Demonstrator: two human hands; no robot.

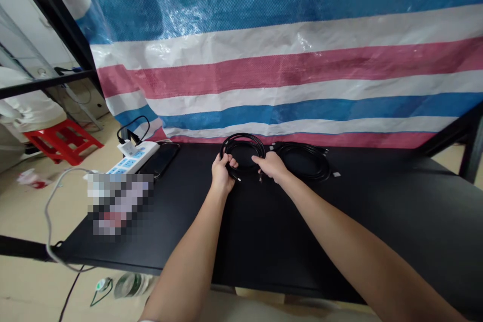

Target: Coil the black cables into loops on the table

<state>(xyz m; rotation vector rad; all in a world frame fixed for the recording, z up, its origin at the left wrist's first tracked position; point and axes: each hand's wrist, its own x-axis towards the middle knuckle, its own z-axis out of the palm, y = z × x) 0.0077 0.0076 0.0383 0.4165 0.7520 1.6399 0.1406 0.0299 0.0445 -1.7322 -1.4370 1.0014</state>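
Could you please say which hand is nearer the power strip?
The left hand, right of the power strip, holding the left of the cable coil; the right hand is farther, at the coil's right.

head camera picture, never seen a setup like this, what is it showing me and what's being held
There is no machine here, just a person's two bare hands. The only picture comes from a camera worn on the head, looking forward and down. The left hand and right hand grip opposite sides of a coiled black cable. On the black table lie a second black coil, a white power strip and a dark, phone-like device. One patch at left is pixelated, so its contents are unclear.
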